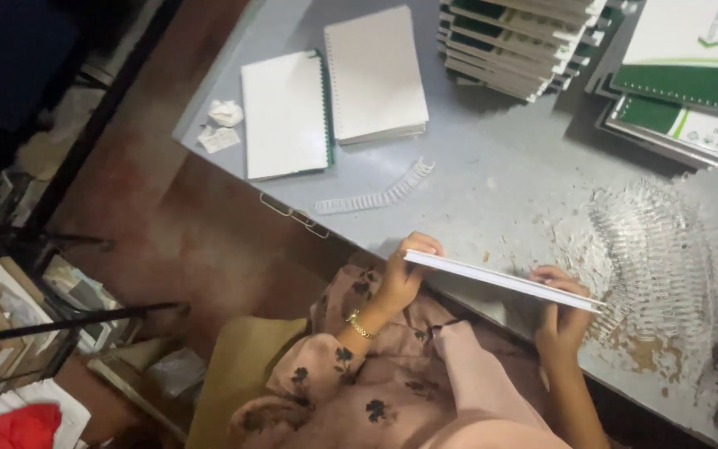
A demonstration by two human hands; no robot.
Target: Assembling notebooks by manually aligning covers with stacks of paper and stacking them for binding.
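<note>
holding a thin white notebook (pixel 504 281) edge-on between them, the left hand (pixel 400 278) grips its near end and the right hand (pixel 560 320) its far end; loose wire binding combs (pixel 666 249) lie just beyond the right hand on the grey table (pixel 492 183).

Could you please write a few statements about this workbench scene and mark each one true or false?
1. Both hands hold the pad: left hand at one end, right hand at the other. True.
2. The pad lies flat on the table. False: it is held edge-on above the table's near edge.
3. A strip of binding comb lies loose on the table. True.
4. Two white notebooks stand upright against a wall. False: they lie flat, side by side.
5. A heap of wire coils lies beside the right hand. True.
</note>
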